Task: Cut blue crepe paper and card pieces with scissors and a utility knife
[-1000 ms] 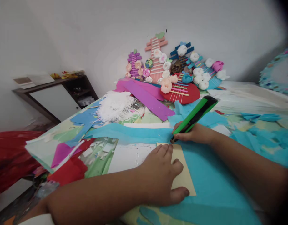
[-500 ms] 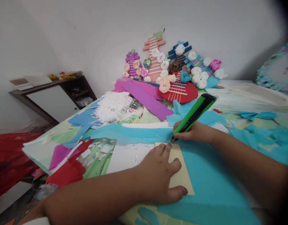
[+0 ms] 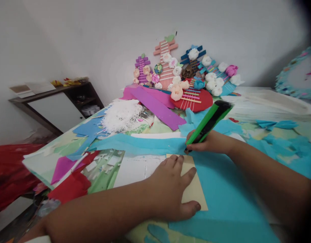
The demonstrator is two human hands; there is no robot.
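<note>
My left hand (image 3: 172,189) lies flat with its fingers spread, pressing on a pale yellow card (image 3: 197,194). Under the card stretches a turquoise paper sheet (image 3: 228,192), and a white board (image 3: 132,170) with dark marks shows to the left. My right hand (image 3: 208,143) grips a green and black box cutter (image 3: 207,125), tilted with its upper end to the right. The cutter's lower tip is down at the card's far edge, near the turquoise paper; the blade is too small to make out.
White string (image 3: 122,116) lies heaped at the left, near a purple strip (image 3: 157,108). Paper-flower crafts (image 3: 167,64) lean on the wall. Red paper (image 3: 69,185) and turquoise scraps (image 3: 279,145) litter the table. A dark cabinet (image 3: 81,101) stands beyond its left side.
Almost nothing differs. The whole view has shifted very slightly; my left hand stays spread on the card, and my right hand keeps the cutter at the card's far edge.
</note>
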